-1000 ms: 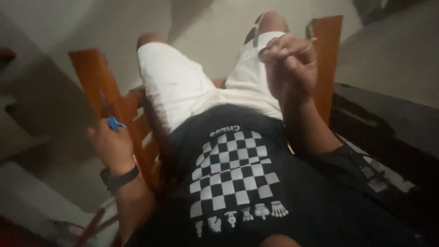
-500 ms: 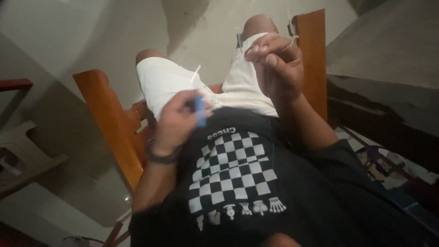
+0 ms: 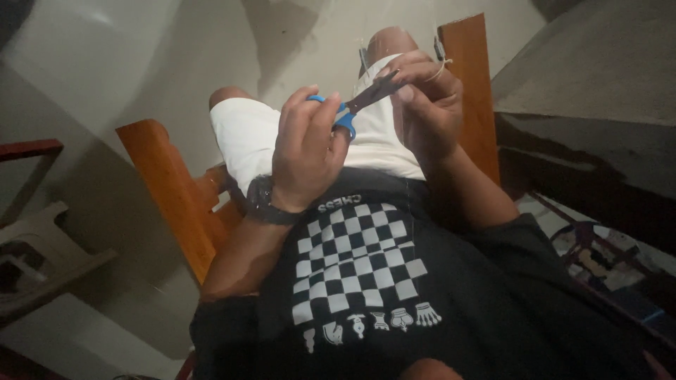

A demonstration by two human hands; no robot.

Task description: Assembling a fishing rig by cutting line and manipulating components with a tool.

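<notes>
Head view: scissors (image 3: 355, 105) with blue handles are gripped in the left hand (image 3: 304, 156), fingers closed through the loops, blades aimed toward 2 o'clock. The right hand (image 3: 427, 105) is pinched shut on a thin pale thread (image 3: 441, 69), which is met by the blade tips. Both are held above the lap, over white shorts (image 3: 253, 141), between wooden chair arms (image 3: 169, 190). The scissors are judged light and stiff, best held by the loops; the thread limp, easily dropped.
</notes>
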